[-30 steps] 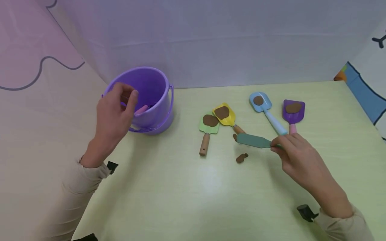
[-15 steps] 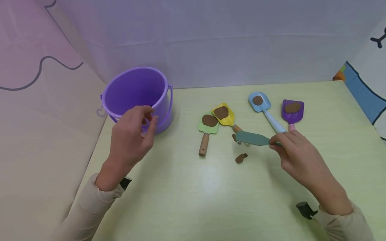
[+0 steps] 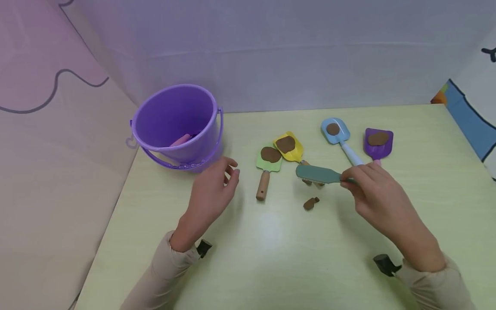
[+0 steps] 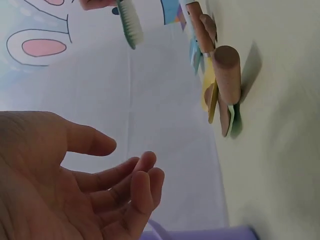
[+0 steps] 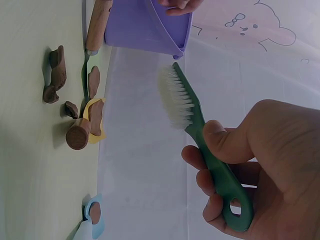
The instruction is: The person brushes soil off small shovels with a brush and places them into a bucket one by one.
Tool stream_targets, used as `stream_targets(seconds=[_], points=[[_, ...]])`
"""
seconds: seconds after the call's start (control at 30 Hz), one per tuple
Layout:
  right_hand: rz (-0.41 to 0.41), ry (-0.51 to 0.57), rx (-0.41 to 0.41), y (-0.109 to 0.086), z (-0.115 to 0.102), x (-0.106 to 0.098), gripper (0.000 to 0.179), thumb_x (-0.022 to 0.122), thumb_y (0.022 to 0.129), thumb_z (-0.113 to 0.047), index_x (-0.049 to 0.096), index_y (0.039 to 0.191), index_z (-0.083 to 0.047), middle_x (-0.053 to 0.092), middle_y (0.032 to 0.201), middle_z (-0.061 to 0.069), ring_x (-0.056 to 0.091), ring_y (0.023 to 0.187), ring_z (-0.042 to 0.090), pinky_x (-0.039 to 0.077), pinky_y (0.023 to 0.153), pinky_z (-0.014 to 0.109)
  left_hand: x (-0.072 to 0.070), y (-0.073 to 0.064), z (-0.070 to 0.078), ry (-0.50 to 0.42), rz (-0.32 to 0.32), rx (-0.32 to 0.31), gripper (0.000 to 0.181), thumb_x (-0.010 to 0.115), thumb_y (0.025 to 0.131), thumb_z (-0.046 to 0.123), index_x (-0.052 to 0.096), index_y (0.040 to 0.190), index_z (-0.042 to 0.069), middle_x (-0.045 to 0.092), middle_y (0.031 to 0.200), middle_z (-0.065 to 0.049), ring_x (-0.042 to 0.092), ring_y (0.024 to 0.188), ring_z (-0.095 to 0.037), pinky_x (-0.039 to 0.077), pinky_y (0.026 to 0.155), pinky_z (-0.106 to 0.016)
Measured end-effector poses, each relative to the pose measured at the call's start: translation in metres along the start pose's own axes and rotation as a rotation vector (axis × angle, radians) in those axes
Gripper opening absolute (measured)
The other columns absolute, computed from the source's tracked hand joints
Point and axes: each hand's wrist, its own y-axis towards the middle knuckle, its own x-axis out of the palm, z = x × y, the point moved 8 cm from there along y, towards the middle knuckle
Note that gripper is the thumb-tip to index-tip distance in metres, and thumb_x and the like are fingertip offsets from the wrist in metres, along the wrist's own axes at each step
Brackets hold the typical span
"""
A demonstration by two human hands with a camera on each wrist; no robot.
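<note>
My right hand (image 3: 381, 202) grips a green brush (image 5: 215, 170) by its handle, thumb on top, the white bristles facing down over the table. Beneath the brush lies a brown lump (image 3: 310, 203), with more brown bits partly hidden by the brush head. My left hand (image 3: 209, 193) hovers holding nothing, fingers loosely bent, between the bucket and a light green toy shovel (image 3: 263, 183). Beside that shovel lies a yellow one (image 3: 296, 151), the two blades touching. Farther right are a blue shovel (image 3: 350, 154) and a purple shovel (image 3: 381, 150). Each blade carries a flat brown patch.
A purple bucket (image 3: 207, 142) stands at the table's back left, its handle hanging down in front. Something pink (image 3: 181, 140) lies inside it. Behind the pale table (image 3: 267, 258) hangs a light cloth (image 3: 271, 77).
My left hand has come away from over the bucket, moving right and toward me, uncovering the bucket's rim. The brush in my right hand has shifted slightly left.
</note>
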Motion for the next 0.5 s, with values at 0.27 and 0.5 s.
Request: stream_targets(seconds=[0.27,0.5], points=[[0.006,0.005,-0.016,0.007,-0.006,0.0,0.031,0.082,0.08,0.009,0.067,0.101,-0.007,0.073,0.092,0.005,0.059,0.09,0.022,0.039,0.079,0.027,0.048,0.006,-0.011,0.016,-0.221,-0.141,0.033,0.059,0.106,0.034,0.067,0.127,0.01,0.074,0.102,-0.002,0.065,0.08,-0.017,0.051,0.067,-0.032],[0.007,0.007,-0.038,0.014,-0.01,0.0,0.03,0.082,0.08,0.009,0.066,0.1,-0.007,0.073,0.092,0.006,0.058,0.087,0.021,0.034,0.077,0.027,0.086,0.01,-0.005,0.048,-0.34,-0.19,0.05,0.05,0.108,0.048,0.067,0.123,0.003,0.071,0.105,-0.008,0.068,0.089,-0.026,0.057,0.078,-0.042]])
